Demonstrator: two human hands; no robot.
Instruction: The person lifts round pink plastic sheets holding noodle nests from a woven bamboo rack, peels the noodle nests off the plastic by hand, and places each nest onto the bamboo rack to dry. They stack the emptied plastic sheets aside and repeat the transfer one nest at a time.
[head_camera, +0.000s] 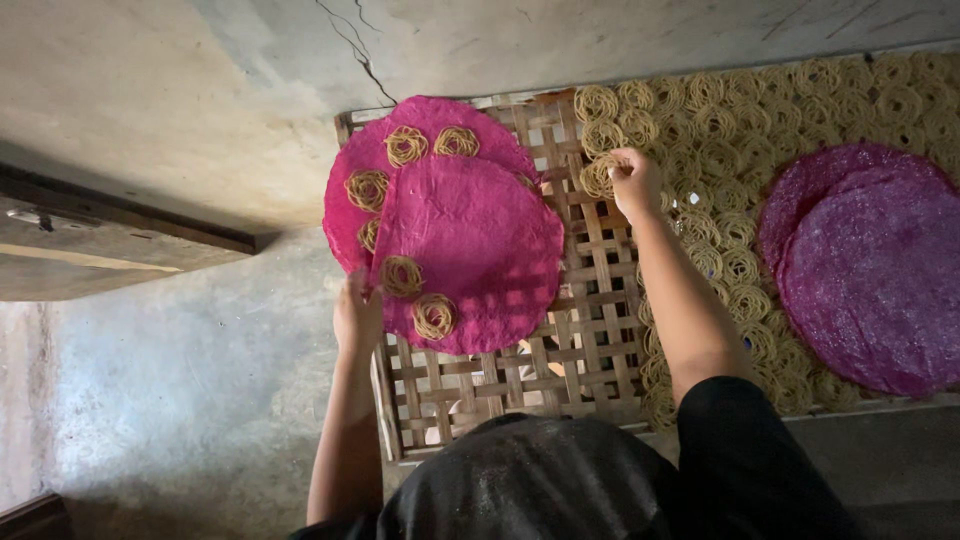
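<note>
Bamboo tray holds noodle coils; left hand lifts pink mats.

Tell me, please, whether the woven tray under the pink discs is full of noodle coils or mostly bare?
Mostly bare: the woven tray shows open lattice, with noodle coils only on the pink discs and under the right hand.

No package, label, sign or screen showed anywhere in the head view.
</note>
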